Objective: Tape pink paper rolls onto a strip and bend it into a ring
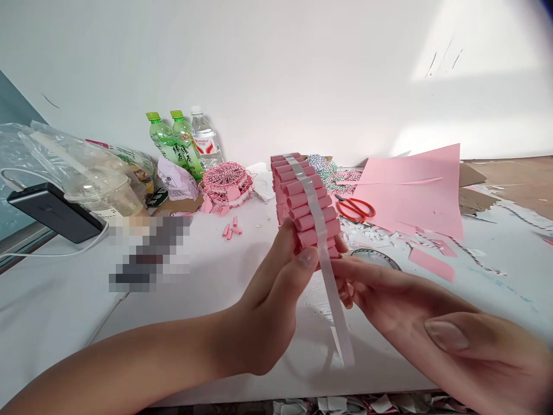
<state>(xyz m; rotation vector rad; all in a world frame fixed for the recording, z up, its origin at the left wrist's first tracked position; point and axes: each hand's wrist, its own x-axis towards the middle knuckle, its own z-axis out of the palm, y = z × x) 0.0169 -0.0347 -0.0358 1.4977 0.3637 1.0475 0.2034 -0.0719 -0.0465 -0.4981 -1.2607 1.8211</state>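
Observation:
A ring of rolled pink paper tubes [311, 207] is held up over the table, bound along its outside by a strip of clear tape [334, 300] whose loose end hangs down. My left hand [280, 276] grips the ring from the left, its thumb pressed by the tape on the lowest tubes. From the right, my right hand [389, 294] reaches under with its fingers stretched out at the ring's lower edge and the tape; the thumb stands apart. The far fingertips are partly hidden behind the tape and ring.
Red-handled scissors [360, 211] lie beside a pink paper sheet [415, 184] and paper scraps. A tape roll [375, 257] rests behind my right hand. Loose pink tubes [232, 230], a round pink paper piece [227, 181], bottles [181, 141], a plastic cup [101, 190] and a black power bank [56, 212] stand leftward.

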